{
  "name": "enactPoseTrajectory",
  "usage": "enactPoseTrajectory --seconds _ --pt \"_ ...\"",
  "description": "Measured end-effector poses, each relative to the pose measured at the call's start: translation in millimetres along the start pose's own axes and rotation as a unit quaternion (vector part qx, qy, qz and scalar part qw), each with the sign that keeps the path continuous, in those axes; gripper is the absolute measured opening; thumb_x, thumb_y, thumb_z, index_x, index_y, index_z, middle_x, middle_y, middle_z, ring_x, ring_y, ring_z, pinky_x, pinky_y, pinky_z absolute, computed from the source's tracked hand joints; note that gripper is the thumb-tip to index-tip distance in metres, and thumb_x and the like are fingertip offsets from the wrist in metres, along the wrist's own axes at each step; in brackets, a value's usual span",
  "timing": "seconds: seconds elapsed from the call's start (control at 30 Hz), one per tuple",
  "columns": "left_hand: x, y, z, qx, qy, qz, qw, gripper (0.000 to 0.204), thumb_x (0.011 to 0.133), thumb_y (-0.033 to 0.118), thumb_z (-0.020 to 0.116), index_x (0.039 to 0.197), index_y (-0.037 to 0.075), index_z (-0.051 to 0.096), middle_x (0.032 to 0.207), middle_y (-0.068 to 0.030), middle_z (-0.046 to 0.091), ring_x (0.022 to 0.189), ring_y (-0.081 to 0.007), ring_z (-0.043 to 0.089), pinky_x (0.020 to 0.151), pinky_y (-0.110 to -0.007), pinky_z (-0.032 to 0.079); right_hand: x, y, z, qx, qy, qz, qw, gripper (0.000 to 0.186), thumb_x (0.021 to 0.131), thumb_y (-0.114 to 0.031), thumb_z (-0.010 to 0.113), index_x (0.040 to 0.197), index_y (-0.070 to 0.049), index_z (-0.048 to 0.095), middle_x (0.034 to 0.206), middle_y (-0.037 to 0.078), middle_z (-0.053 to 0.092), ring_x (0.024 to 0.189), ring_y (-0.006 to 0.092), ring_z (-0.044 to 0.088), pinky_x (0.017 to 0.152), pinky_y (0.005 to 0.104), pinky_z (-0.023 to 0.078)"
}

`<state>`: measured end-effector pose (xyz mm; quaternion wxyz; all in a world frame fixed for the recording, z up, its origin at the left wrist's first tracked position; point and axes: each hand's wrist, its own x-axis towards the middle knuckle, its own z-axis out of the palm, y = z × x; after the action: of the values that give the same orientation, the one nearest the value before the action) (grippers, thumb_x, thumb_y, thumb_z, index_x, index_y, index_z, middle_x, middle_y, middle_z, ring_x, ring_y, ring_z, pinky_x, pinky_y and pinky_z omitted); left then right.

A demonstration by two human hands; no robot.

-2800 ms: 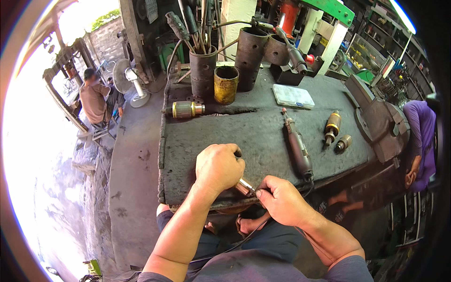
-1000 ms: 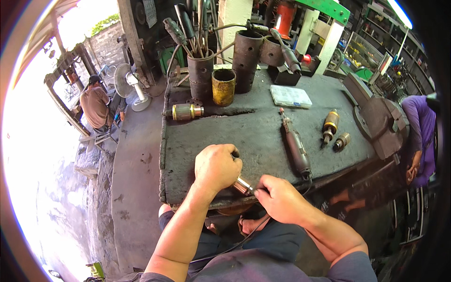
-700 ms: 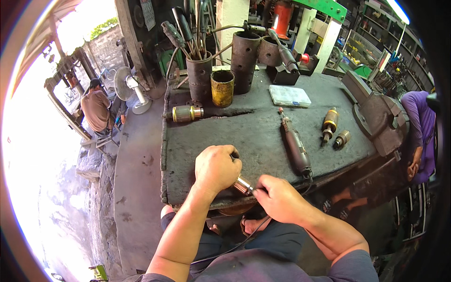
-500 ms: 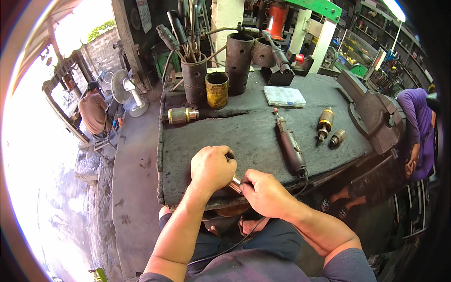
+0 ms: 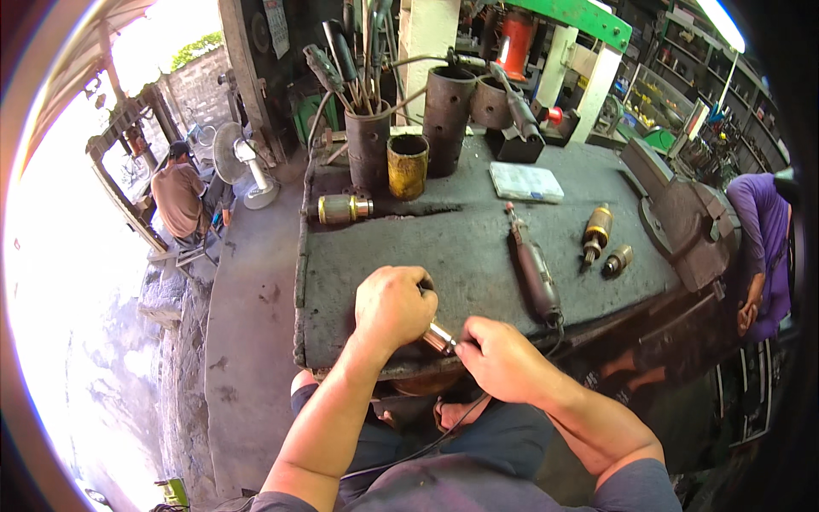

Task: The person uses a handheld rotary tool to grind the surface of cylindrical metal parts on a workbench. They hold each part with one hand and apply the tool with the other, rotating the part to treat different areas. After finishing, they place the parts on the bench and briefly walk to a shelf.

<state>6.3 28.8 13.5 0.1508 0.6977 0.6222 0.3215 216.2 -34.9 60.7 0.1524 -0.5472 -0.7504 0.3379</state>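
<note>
Near the front edge of the dark workbench (image 5: 375, 247), my left hand (image 5: 394, 305) is closed around a metal armature (image 5: 437, 338), with a coppery cylinder showing beyond my fingers. My right hand (image 5: 503, 358) pinches the shaft end of that armature. A corded rotary tool (image 5: 533, 269) lies right of my hands. Further right are another armature (image 5: 598, 226) with a yellowish band and a small cylindrical metal part (image 5: 618, 262). Another armature (image 5: 341, 209) lies toward the back left.
A bench vise (image 5: 691, 230) occupies the right end. Metal tubes with tools (image 5: 367, 154), a yellow can (image 5: 407, 175) and a plastic case (image 5: 525, 181) stand or lie behind. A seated person (image 5: 179, 205) is beside a fan (image 5: 230, 162); a person in purple (image 5: 759, 222) is at far right.
The view shifts slightly with my head. My right hand moved toward my left about half a second ago and is now back out at the shaft end, exposing more of the cylinder.
</note>
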Motion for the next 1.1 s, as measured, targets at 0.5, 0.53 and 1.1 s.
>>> enactPoseTrajectory --seconds 0.5,0.53,1.1 --pt "-13 -9 3 -0.02 0.045 0.06 0.997 0.018 0.088 0.019 0.075 0.097 0.011 0.089 0.099 -0.0109 0.086 0.103 -0.0378 0.079 0.098 -0.05 0.064 -18 6 -1 0.145 -0.003 -0.012 0.989 0.02 0.115 -0.014 0.071 0.113 0.005 0.075 0.084 0.023 0.075 0.074 0.0293 0.072 0.072 0.0471 0.057" --pt "-13 -9 3 -0.02 0.048 0.059 0.997 0.018 0.088 0.019 0.075 0.096 0.011 0.089 0.099 -0.0108 0.086 0.103 -0.0378 0.079 0.098 -0.05 0.064 -16 5 0 0.131 -0.014 0.028 0.991 0.019 0.115 -0.014 0.071 0.113 0.005 0.075 0.084 0.023 0.075 0.074 0.0291 0.072 0.072 0.0471 0.057" --pt "-8 -10 5 -0.013 0.051 0.071 0.996 0.017 0.087 0.017 0.075 0.094 0.012 0.089 0.097 -0.0098 0.085 0.1 -0.0373 0.079 0.095 -0.051 0.064 3 -14 -3 0.105 -0.008 -0.009 0.994 0.019 0.113 -0.014 0.074 0.112 0.005 0.075 0.086 0.019 0.074 0.08 0.0249 0.071 0.074 0.0446 0.056"
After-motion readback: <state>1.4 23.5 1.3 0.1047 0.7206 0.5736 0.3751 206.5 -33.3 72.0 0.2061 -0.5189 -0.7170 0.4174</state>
